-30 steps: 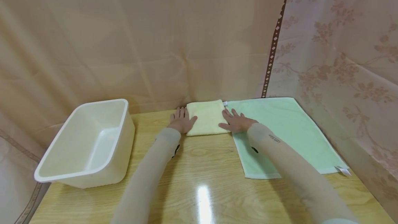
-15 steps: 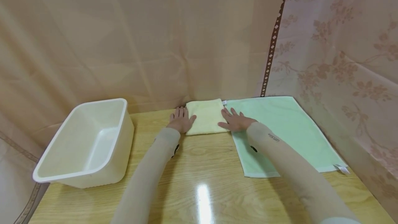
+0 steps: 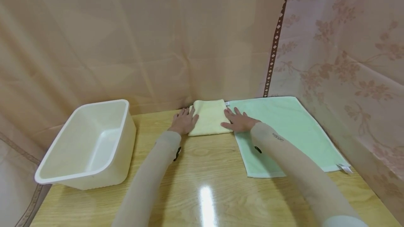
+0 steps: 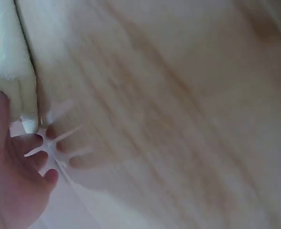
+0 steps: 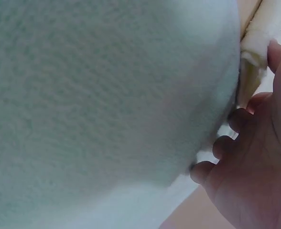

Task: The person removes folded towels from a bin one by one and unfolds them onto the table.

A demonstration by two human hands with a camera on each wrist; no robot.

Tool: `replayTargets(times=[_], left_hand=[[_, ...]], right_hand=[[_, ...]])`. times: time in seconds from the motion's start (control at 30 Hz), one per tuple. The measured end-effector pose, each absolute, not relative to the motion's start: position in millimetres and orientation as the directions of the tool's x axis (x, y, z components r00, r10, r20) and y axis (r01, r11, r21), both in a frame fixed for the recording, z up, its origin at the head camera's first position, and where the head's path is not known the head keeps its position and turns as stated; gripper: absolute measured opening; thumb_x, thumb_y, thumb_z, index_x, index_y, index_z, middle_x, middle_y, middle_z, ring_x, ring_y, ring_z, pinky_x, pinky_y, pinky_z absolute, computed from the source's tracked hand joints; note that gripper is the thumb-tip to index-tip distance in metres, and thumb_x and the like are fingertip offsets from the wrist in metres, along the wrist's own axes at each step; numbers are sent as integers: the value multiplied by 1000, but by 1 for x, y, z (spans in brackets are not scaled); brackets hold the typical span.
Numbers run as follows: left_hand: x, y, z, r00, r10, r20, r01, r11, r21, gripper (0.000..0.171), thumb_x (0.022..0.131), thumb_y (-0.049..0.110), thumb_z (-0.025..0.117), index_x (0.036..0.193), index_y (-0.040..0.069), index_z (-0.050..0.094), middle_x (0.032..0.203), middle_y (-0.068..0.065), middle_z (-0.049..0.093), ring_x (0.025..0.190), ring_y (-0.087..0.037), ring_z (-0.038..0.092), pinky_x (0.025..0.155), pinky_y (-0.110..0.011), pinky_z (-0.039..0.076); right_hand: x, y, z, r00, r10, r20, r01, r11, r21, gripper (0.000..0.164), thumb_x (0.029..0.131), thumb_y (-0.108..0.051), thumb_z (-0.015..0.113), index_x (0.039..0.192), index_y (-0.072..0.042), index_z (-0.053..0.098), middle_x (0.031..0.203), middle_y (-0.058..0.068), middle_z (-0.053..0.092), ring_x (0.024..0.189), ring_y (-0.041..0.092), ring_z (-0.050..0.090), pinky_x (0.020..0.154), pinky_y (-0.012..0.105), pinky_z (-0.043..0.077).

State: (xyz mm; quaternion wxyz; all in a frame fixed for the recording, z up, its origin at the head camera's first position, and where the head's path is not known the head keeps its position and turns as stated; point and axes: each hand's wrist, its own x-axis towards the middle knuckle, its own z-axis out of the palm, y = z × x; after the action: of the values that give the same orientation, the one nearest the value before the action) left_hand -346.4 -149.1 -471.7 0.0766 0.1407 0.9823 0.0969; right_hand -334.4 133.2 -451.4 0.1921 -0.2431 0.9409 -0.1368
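Observation:
A folded pale yellow towel (image 3: 209,117) lies at the back edge of the wooden table, between both hands. At its left side is my left hand (image 3: 183,121), thumb on the top and the index finger at the upper left corner, where the top layer is raised in a small fold. The left wrist view has the towel's layered edge (image 4: 23,95) beside those fingers. My right hand (image 3: 240,121) rests with spread fingers on the right edge of the yellow towel and on the mint green towel (image 3: 293,136), which lies spread out flat. Some fingertips are hidden in the head view.
On the left of the table (image 3: 176,199) stands a cream plastic basin (image 3: 126,143) with nothing visible inside. A beige curtain (image 3: 151,45) hangs right behind the table, and a floral curtain (image 3: 344,66) borders the right side.
The left fingers have bent and shifted slightly onto the yellow towel's upper left corner, raising a fold there. My right hand has stayed in place. The head view has shifted slightly.

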Motion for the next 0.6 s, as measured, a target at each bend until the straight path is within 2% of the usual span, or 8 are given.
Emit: replayTargets(times=[0.17, 0.3, 0.43, 0.6], left_hand=[[-346, -144, -462, -941, 338, -20, 326, 919, 222, 63, 110, 52, 15, 165, 21, 14, 166, -13, 25, 153, -33, 16, 115, -60, 21], [-342, -136, -449, -907, 420, 21, 414, 883, 220, 63, 109, 54, 18, 165, 24, 14, 166, -10, 27, 153, -32, 17, 115, -59, 22], [-333, -129, -442, -847, 532, 7, 526, 835, 163, 63, 109, 56, 18, 164, 27, 13, 166, -9, 25, 153, -31, 17, 117, -59, 19], [-318, -129, -441, -733, 680, -32, 679, 733, 33, 61, 108, 57, 15, 164, 33, 7, 167, -6, 23, 154, -27, 16, 118, -56, 20]], right_hand=[[-336, 140, -444, -820, -515, -248, -409, 832, -374, 83, 108, -51, 37, 161, 1, -1, 168, 21, -4, 151, 46, -10, 116, 68, 0], [-342, 151, -439, -844, -499, -195, -395, 826, -402, 85, 108, -49, 41, 160, 2, -2, 167, 23, -3, 151, 47, -9, 115, 69, 0], [-344, 165, -437, -857, -492, -156, -403, 827, -393, 89, 106, -49, 47, 160, 3, -1, 167, 23, -1, 151, 46, -9, 115, 70, 1], [-341, 181, -439, -835, -546, -71, -508, 813, -285, 95, 101, -49, 59, 161, 2, 7, 167, 23, 5, 151, 48, -1, 114, 71, 5]])
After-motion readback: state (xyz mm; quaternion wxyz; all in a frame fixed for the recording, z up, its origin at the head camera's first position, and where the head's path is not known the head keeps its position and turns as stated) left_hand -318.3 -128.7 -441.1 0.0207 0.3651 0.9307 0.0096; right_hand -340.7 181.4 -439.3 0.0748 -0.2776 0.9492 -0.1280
